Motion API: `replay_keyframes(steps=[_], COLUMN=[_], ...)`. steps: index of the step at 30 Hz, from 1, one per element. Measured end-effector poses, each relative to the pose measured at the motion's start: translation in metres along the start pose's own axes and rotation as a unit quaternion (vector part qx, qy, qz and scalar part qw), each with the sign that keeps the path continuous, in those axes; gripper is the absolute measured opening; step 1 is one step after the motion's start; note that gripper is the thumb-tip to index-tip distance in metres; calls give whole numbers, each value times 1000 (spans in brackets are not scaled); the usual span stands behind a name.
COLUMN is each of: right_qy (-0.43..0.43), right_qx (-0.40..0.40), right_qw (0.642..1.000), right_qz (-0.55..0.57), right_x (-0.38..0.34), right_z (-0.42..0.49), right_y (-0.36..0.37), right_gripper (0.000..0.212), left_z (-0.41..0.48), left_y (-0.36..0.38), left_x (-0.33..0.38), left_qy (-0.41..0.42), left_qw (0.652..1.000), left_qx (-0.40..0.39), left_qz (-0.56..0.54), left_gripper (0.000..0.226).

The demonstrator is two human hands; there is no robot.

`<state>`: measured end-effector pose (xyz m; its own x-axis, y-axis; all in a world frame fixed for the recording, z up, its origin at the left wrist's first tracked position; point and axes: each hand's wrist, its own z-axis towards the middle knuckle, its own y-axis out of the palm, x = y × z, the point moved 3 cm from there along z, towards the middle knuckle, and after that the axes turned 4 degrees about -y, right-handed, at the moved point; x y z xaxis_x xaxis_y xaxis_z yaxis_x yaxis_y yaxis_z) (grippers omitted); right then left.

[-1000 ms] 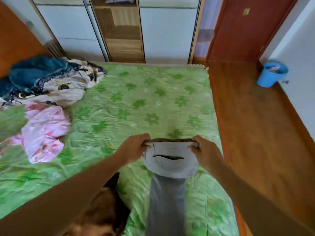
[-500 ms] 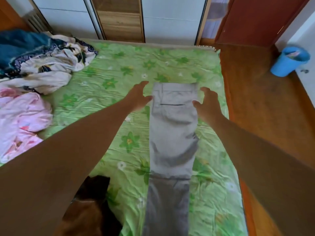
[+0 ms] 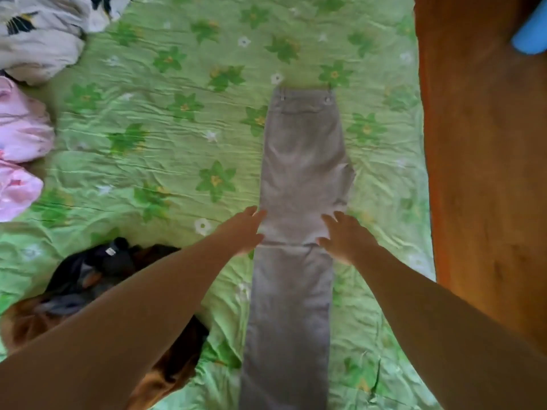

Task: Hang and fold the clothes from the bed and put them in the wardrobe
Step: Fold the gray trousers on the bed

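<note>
Grey trousers (image 3: 302, 161) lie flat and lengthwise on the green flowered bed sheet (image 3: 165, 119), waistband at the far end, legs folded one over the other. My left hand (image 3: 241, 229) lies with straight fingers at the trousers' left edge around mid-length. My right hand (image 3: 344, 236) lies flat with spread fingers at the right edge, opposite. Neither hand grips the cloth.
A cream patterned garment (image 3: 38, 31) and a pink garment (image 3: 20, 143) lie heaped at the bed's left side. A dark brown and black garment (image 3: 97, 273) lies near my left arm. Wooden floor (image 3: 479, 161) runs along the right, with a blue bin (image 3: 529, 34) on it.
Both hands let go of the waistband after laying the trousers flat, then slid back towards me along the two edges to mid-length. The view tilted down; the wardrobe left the frame.
</note>
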<state>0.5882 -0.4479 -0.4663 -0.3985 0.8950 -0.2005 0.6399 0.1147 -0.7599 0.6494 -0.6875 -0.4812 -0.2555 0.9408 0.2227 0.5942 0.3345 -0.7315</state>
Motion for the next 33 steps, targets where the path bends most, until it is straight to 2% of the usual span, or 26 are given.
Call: replay_keyframes(steps=[4,9,11,14,16,17,19,21,23,26,28,31,33], right_qy=[7,26,26,20,26,43,92,136,183,211,203,215,226], right_qx=[-53,-92,-80,-39,-16,-5,30,96,124,92,91,46,27], right_qw=[998,995,996,997,999,999,981,937,897,897,907,910,905], right_qz=[-13,-16,-38,-66,-33,21,170,306,382,378,359,351,358], right_x=[7,0,-5,-15,-21,-23,-25,-29,-31,-37,-38,-41,-40], right_z=[-21,-55,-69,-92,-109,-117,-131,-148,-162,-180,-188,-194,-199], right_y=[88,162,185,214,233,242,258,271,285,305,312,322,333], right_gripper=[66,79,83,83,82,83,86,75,55,37,28,26,31], left_z=[-14,-48,-64,-91,-109,-118,-135,-150,-165,-179,-186,-197,-209], left_y=[84,162,186,210,226,235,254,272,286,298,299,304,315], left_x=[1,-4,-4,0,2,1,-5,-12,-15,-21,-25,-25,-30], left_qy=[8,10,7,-38,-54,-59,-94,-152,-187,-180,-161,-143,-134], left_qw=[998,996,997,999,997,993,971,926,885,855,851,834,841], left_qx=[-53,-64,-58,-30,2,17,44,60,55,55,31,-107,-168], left_qz=[39,56,50,-8,-62,-99,-215,-339,-424,-483,-499,-522,-496], left_gripper=[72,79,80,65,59,64,82,86,67,36,32,31,27])
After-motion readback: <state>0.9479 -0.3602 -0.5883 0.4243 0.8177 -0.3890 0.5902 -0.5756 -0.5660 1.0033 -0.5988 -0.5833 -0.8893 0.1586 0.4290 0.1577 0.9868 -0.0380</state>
